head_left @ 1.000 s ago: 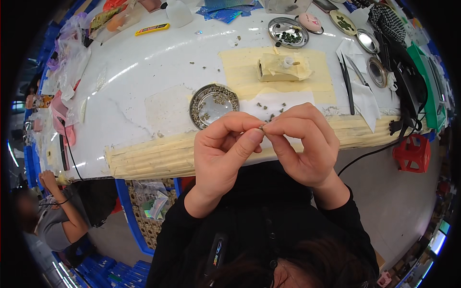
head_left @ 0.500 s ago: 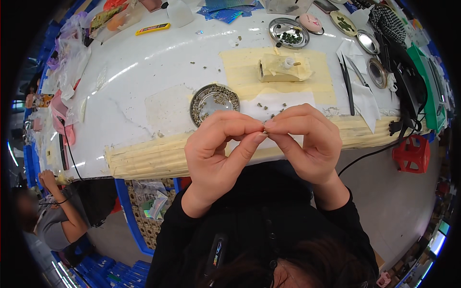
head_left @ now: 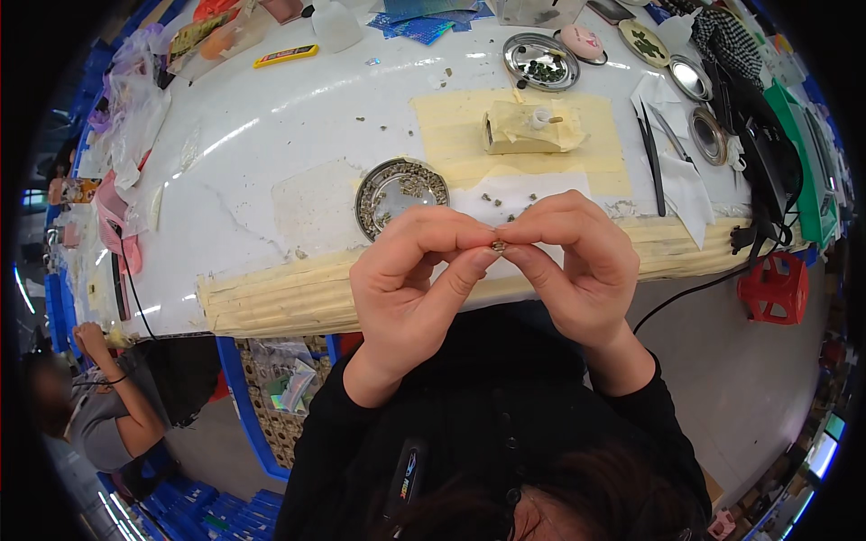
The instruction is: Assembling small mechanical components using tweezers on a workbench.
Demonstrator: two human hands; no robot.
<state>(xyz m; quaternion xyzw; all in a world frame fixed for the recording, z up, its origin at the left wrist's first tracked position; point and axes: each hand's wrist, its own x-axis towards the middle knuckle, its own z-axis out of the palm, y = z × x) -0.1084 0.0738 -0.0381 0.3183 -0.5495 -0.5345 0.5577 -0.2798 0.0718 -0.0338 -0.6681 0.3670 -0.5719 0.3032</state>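
Note:
My left hand [head_left: 410, 284] and my right hand [head_left: 577, 270] meet at the fingertips above the table's near edge. Thumb and forefinger of each pinch one tiny brownish-grey metal-looking piece [head_left: 499, 245]; its exact kind is too small to make out. Just beyond my left hand lies a round metal dish [head_left: 400, 207] holding many similar small pieces. Several more loose pieces [head_left: 487, 197] rest on white paper [head_left: 550, 187] behind my fingers, partly hidden by them.
A tape-wrapped block [head_left: 532, 128] sits on yellow tape beyond my hands. To its right lie black tweezers [head_left: 653, 167]. Farther back stand a dish of dark green pieces [head_left: 562, 65] and a yellow box [head_left: 286, 56]. A red stool [head_left: 774, 288] is right; another person's arm [head_left: 131, 410] is left.
Both hands keep their pinch with only a slight shift. The tiny piece shows more between the fingertips now.

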